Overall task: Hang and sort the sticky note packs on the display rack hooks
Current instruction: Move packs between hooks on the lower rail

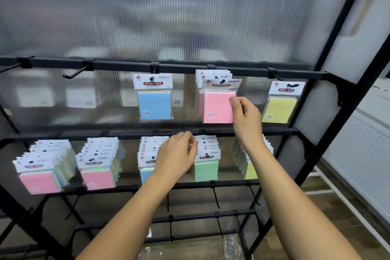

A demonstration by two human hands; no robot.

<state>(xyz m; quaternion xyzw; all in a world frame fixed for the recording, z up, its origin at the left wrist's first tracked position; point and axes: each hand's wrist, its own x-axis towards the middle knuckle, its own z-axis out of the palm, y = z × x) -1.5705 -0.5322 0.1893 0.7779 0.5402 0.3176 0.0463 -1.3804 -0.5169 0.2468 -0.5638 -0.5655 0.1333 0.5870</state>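
The right hand [247,120] pinches the right edge of the front pink pack [218,107], which hangs on an upper-bar hook of the rack [329,82] (more packs sit behind it). At its nine o'clock hangs a blue pack [154,105]; at three o'clock, a yellow pack [279,108]. At seven o'clock the left hand [176,154], fingers curled, pinches the header card of the green pack [205,170] on the lower bar.

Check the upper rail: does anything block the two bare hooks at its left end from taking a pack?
Nothing visible does. The hook and its far-left neighbour stick out bare, with no pack on or before them.
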